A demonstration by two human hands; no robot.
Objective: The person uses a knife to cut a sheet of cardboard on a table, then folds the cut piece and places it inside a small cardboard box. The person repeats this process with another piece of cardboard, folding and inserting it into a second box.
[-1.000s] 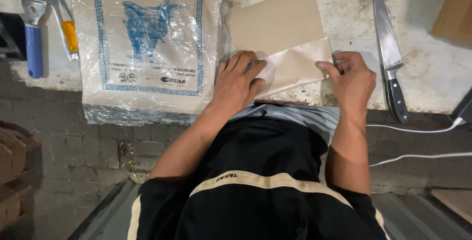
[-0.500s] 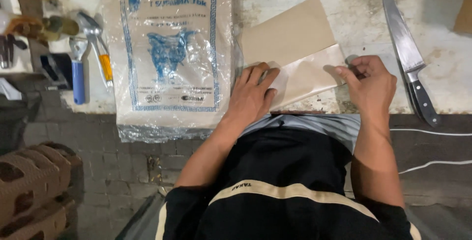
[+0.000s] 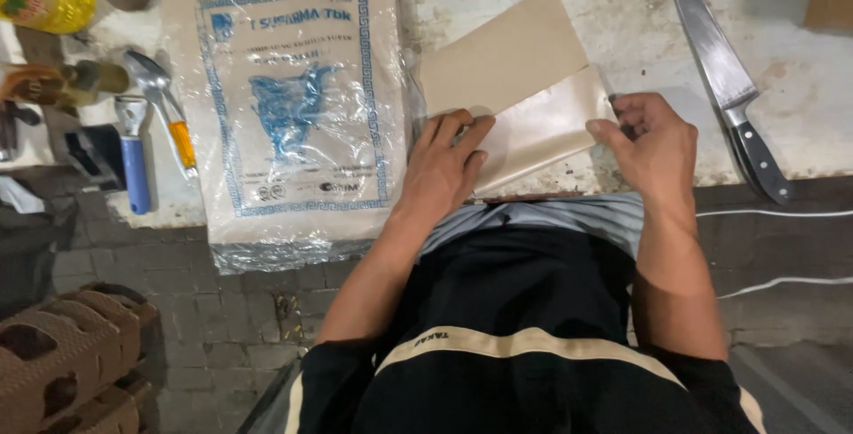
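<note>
The brown paper sheet (image 3: pixel 511 87) lies on the worn white worktop (image 3: pixel 782 145) right in front of the person, with its near part folded over so the glossy, paler side faces up. The left hand (image 3: pixel 444 167) rests flat on the fold's left end, fingers spread and pressing down, gripping nothing. The right hand (image 3: pixel 653 145) pinches the right edge of the folded flap between thumb and fingertips. For a clean crease, the flat hand should probably keep the sheet pinned while the pinching hand pulls the flap taut and level with the lower layer, then the edge gets rubbed down from the held end outward. Whether the two layers line up at the right corner is hard to tell, since the fingers cover it. A chef's knife (image 3: pixel 724 79) lies just right of that hand, blade pointing away, so sideways sweeps should stay short. The plastic-wrapped pack of paper (image 3: pixel 298 114) sits just left.
</note>
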